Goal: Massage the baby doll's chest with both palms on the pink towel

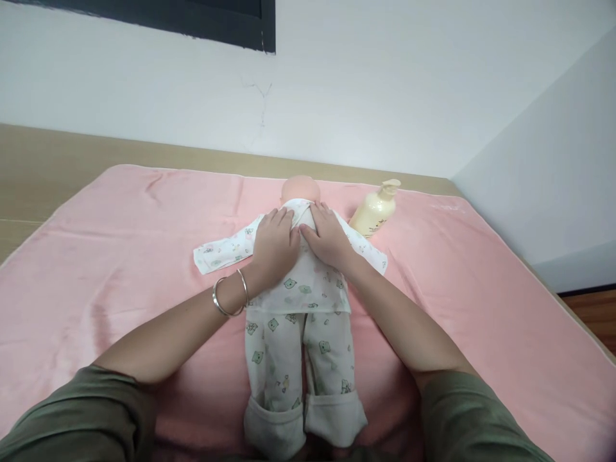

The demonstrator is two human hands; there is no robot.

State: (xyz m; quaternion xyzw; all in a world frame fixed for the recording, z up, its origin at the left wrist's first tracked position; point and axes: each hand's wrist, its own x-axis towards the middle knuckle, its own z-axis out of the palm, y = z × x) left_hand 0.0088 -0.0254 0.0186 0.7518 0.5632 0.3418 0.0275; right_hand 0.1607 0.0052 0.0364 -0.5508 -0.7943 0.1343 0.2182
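Nearest me are the person's rolled dark-green sleeves (110, 398), the bare forearms slanting inward from either side. Between them lie soft, pale trousers (279, 346) with small bear-like prints and broad, plain turned-up cuffs (274, 420); no feet show. They belong to a doll (303, 289), stretched out with its long axis running straight away from the person, legs near, head far.

Two slim, shiny bangles (246, 289) ring the left wrist. Further up, the printed shirt (308, 276) ends in a straight hem over the trousers. The left hand (276, 240) and right hand (330, 234) rest palm-down on its upper part, just short of the neck, fingers extended and gripping nothing. The doll is directly under both, so neither is nearer; the thumbs almost meet over its midline. Its limp sleeves spread to both sides.

Just beyond the right-hand sleeve is a glossy, cream pump bottle (375, 212). The doll's smooth, rounded head (301, 188) reaches nearly to the far edge of the pink, lightly creased cloth (144, 256). I can't see its face. Behind runs a pale wood-toned strip (62, 144), then a matt white wall (360, 83) with a thin crack (264, 102).
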